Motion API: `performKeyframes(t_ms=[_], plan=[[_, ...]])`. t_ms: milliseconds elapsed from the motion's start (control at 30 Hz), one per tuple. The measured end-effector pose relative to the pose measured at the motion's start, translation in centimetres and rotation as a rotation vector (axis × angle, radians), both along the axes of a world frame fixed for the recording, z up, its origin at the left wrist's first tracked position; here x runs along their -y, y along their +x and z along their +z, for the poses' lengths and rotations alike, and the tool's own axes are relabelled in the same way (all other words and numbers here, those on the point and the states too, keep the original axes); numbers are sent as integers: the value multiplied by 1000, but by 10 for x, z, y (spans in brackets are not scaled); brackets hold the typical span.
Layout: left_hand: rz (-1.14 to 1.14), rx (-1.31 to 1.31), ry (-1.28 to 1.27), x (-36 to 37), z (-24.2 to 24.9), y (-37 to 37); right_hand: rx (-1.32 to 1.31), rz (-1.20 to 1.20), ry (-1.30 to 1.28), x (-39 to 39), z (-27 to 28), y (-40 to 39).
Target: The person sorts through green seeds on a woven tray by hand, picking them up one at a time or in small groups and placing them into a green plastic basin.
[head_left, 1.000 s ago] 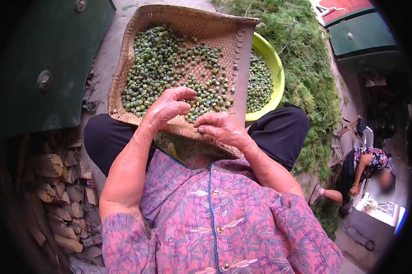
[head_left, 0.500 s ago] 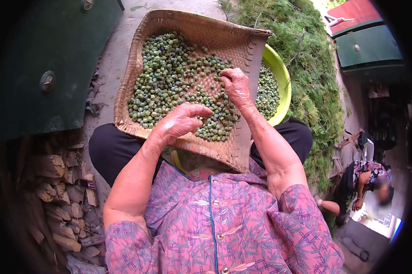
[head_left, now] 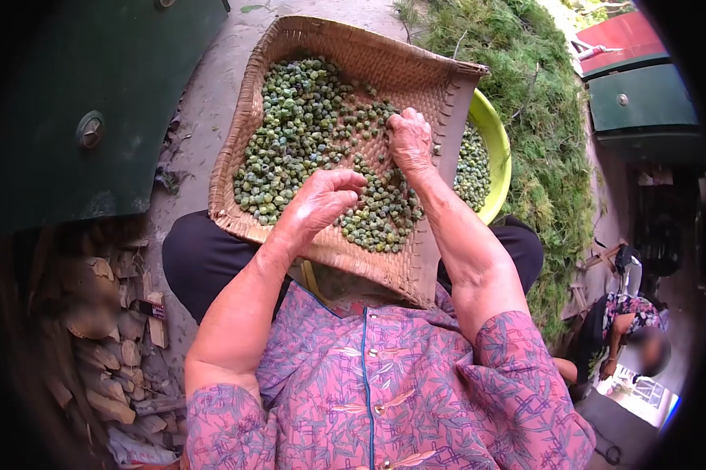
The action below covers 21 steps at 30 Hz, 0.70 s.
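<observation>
A woven winnowing basket (head_left: 415, 66) rests across my lap, holding many small round green fruits (head_left: 294, 129). They heap thickly on its left side and lie thinner towards the right. Over the right part of the basket, my right hand (head_left: 411, 141) is closed, fingers bent down by the fruits; its fingertips are mostly hidden. My left hand (head_left: 321, 204) hovers above the near part, fingers curled in towards the thumb. Whether a fruit is in either hand does not show. Beside the basket's right edge stands a yellow-green basin (head_left: 500, 149) with more green fruits inside.
Cut green foliage (head_left: 545, 149) covers the ground on the right. Split firewood (head_left: 106, 356) is stacked at lower left, below a dark green cabinet (head_left: 55, 117). Another person (head_left: 623, 321) bends over at far right. A green and red cabinet (head_left: 642, 98) stands at upper right.
The view has shifted slightly, so everything sits a little further right and lower. My left fingers have curled in from a more stretched pose. My right hand has moved slightly farther from me over the basket.
</observation>
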State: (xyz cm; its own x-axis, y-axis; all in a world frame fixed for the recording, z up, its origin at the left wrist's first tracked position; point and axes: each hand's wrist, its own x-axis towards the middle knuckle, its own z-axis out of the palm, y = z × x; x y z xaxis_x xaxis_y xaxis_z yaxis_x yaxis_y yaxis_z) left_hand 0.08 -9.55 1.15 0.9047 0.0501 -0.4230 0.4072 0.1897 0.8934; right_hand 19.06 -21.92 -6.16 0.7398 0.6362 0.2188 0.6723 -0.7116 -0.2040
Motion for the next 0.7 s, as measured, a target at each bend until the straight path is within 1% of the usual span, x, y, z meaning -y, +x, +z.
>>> performKeyframes(t_ms=[33, 67, 100, 133, 200, 267, 333, 367, 433, 533, 600, 700], plan=[[37, 18, 19, -2, -6, 1, -82, -44, 101, 3, 2, -5], [113, 22, 51, -2, 0, 1, -164, -85, 201, 7, 4, -11], [135, 22, 60, -2, -2, 2, -282, -103, 323, 10, 7, -16], [157, 21, 71, -2, -4, 3, -285, -100, 324, 13, 10, -23], [215, -11, 70, 0, 3, 3, -555, -74, 476, 17, 26, -42], [243, -5, -25, 1, 1, 4, -769, -92, 581, 18, 40, -65], [246, -2, -52, 1, -3, 3, -854, -96, 644, 17, 58, -85], [246, -4, -50, 2, -4, 3, -832, -69, 640, 18, 61, -90], [280, 19, -117, 4, -5, 2, -880, -57, 681, 17, 62, -99], [258, 62, -148, 4, 0, -1, -883, -55, 700, 17, 66, -110], [272, 76, -151, 4, 0, -1, -777, -44, 646, 19, 74, -113], [224, 79, -91, 4, 0, -2, -634, -6, 606, 23, 79, -114]])
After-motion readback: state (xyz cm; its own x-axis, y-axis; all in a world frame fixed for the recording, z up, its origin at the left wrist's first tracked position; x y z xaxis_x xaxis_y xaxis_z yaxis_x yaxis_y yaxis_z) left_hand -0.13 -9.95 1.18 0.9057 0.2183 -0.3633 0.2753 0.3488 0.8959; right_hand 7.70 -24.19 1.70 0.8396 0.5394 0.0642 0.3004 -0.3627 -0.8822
